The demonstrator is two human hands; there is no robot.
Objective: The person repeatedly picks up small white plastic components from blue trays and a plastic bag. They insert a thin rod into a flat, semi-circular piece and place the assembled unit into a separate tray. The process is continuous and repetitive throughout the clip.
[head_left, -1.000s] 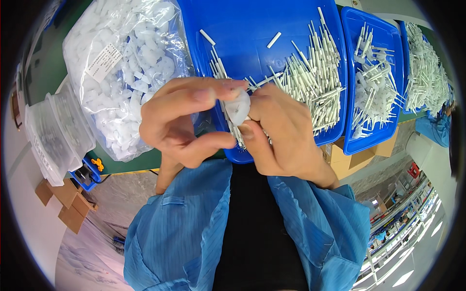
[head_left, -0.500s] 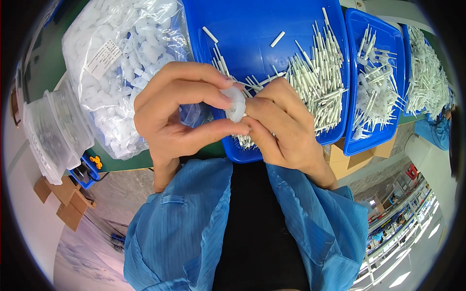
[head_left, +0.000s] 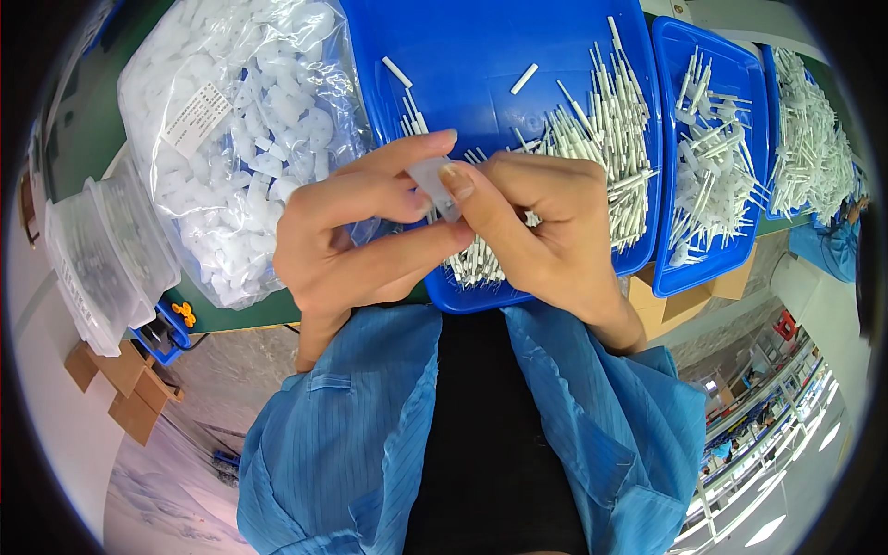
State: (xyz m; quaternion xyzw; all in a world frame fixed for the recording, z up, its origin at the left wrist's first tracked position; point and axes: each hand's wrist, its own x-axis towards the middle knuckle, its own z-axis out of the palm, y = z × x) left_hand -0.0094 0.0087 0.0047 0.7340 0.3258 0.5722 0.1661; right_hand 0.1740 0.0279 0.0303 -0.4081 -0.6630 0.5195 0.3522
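A small translucent white plastic piece is held between my two hands, above the near part of a large blue tray. My left hand grips it from the left with bent fingers and thumb. From the right, my right hand presses its thumb on the piece's face, with the other fingers curled behind. Whether a rod is in the piece is hidden by my fingers. Many thin white rods with metal ends lie in the tray behind and beside my hands.
At left lies a clear bag of similar white pieces, beside stacked clear plastic containers. To the right stand a smaller blue tray and another full tray of rods with pieces. Another person's blue sleeve shows far right.
My right hand has turned and its thumb has come up over the white piece. The piece is tilted and slightly further left. My left fingers have spread and shifted.
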